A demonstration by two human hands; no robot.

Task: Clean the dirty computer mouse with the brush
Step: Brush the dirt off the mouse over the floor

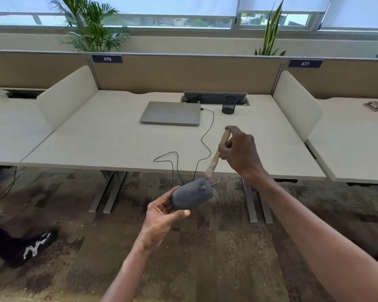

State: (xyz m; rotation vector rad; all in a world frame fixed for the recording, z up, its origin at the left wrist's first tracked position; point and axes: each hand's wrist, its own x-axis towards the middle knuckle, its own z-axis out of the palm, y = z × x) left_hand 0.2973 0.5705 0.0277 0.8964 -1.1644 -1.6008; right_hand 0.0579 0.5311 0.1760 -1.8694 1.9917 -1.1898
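My left hand [162, 216] grips a dusty grey wired computer mouse [193, 194] by its rear end, holding it in the air in front of the desk's near edge. Its black cable [205, 140] loops over the desk to the laptop. My right hand [240, 151] is closed around the wooden handle of a small paintbrush [217, 154]. The brush slants down to the left, and its pale bristles hang just above the front tip of the mouse, at the cable end. Whether they touch is unclear.
A closed grey laptop [170, 113] lies at the back of the pale desk [109, 136], beside a black mesh pen cup [229, 105] and a cable hatch. Low dividers flank the desk. A black shoe [36, 247] rests on the carpet at lower left.
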